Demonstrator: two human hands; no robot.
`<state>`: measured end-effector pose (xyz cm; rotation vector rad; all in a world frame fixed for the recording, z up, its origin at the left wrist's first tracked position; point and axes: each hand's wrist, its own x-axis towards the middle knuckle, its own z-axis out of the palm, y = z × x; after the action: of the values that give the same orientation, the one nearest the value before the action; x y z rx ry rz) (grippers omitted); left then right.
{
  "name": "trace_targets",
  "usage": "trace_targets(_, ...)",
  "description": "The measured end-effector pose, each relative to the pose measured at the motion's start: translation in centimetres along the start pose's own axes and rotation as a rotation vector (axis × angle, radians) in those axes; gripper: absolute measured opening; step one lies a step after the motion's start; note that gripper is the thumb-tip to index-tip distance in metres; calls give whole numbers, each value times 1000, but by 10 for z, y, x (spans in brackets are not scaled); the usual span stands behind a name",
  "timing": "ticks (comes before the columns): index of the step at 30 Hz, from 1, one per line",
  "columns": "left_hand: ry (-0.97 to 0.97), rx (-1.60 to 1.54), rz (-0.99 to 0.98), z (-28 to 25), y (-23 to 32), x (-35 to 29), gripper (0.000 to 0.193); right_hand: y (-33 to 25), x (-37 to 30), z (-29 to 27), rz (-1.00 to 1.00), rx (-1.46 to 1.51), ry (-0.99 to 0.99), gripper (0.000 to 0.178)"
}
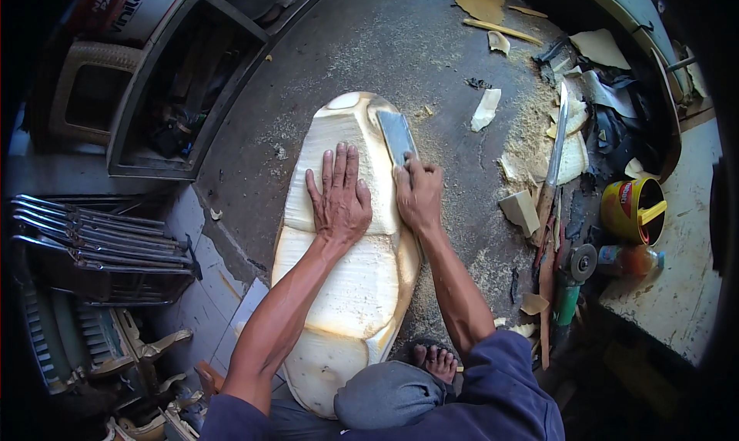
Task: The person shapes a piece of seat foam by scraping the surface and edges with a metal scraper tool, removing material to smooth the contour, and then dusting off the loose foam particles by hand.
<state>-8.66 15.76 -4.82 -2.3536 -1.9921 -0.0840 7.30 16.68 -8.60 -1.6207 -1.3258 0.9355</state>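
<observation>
A long cream foam motorcycle-seat pad [350,287] lies lengthwise in front of me, its near end by my knee. Grooves divide its top into sections, and the edges are yellow-brown. Flat on the upper part rests my left hand [339,198], fingers spread, holding nothing. My right hand [419,191] is closed around the near end of a flat grey rectangular tool [396,135], which lies against the pad's upper right edge. Whether it is a blade or a sanding block I cannot tell.
Foam scraps [486,110] and crumbs litter the dark floor. To the right are a long knife [559,133], an angle grinder [573,279], a yellow can [627,210] and a bottle [631,260]. Stacked metal frames [104,245] stand left, below a metal shelf [231,14].
</observation>
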Motion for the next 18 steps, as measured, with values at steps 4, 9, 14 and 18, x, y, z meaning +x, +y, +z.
trace_targets(4, -11, 44, -1, -20, 1, 3, 67, -16, -90, -22, -217, -21, 6, 44)
trace_targets(9, 11, -40, 13, -5, 14, 9, 68, -8, 86, 17, -21, -76, 84, 36)
trace_targets(14, 3, 30, 15, -11, -8, -1, 68, -33, 46, 29, -85, 29, -3, 34)
trace_targets(18, -14, 5, -20, -23, -4, 8, 69, -20, -40, 3, -194, -1, -35, 43)
